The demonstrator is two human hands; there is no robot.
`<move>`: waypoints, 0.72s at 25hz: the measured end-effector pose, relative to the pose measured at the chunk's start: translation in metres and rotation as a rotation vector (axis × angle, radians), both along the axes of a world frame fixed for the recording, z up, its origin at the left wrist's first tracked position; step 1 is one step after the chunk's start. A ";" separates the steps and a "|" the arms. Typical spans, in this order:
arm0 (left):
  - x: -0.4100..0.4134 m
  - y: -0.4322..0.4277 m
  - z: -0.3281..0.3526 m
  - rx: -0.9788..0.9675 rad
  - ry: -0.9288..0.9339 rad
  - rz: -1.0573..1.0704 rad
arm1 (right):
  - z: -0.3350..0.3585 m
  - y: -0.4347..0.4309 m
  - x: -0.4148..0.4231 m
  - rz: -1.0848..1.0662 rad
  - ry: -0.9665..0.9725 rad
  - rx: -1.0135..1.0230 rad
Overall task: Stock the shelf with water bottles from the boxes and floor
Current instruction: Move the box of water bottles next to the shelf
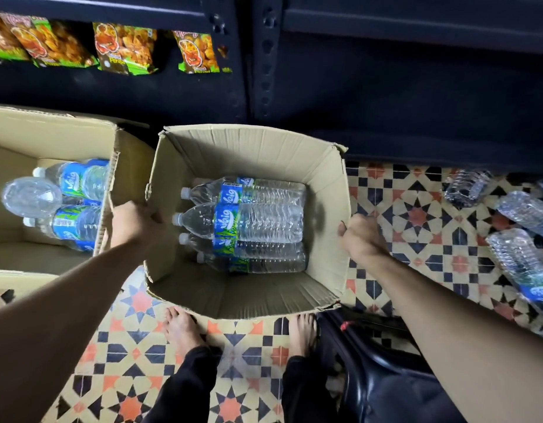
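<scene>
An open cardboard box stands on the tiled floor right in front of my feet. Several clear water bottles with blue and green labels lie stacked inside it, caps to the left. My left hand grips the box's left wall at its rim. My right hand is closed on the right wall's rim. A second open box to the left holds more water bottles. Loose bottles lie on the floor at the right. The dark shelf runs along the top.
Snack packets sit on the left part of the shelf. A perforated upright post divides the shelving. A black plastic chair stands beside my right leg. My bare feet are just behind the box.
</scene>
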State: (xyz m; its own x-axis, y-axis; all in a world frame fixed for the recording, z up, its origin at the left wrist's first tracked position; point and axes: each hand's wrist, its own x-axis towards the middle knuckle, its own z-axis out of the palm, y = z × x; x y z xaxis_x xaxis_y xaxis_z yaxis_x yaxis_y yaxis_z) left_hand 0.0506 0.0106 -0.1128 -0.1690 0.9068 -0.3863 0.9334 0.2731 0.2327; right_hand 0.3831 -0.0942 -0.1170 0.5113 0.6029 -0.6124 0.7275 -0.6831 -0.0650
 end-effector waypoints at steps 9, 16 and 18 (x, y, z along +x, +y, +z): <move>0.101 -0.046 0.002 -0.132 -0.051 0.030 | 0.015 -0.057 0.116 -0.049 0.001 -0.074; 0.201 -0.058 -0.002 -0.156 -0.096 0.023 | 0.019 -0.101 0.211 -0.138 -0.067 -0.064; 0.224 -0.063 -0.007 -0.148 -0.117 0.012 | 0.017 -0.108 0.233 -0.147 -0.086 -0.049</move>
State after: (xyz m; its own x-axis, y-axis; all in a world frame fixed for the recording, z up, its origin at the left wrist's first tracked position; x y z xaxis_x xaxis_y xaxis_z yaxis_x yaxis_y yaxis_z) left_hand 0.2748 -0.0522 -0.1200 -0.1254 0.8367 -0.5330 0.8988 0.3233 0.2960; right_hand 0.6160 -0.2024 -0.1002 0.6435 0.4885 -0.5893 0.6212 -0.7831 0.0291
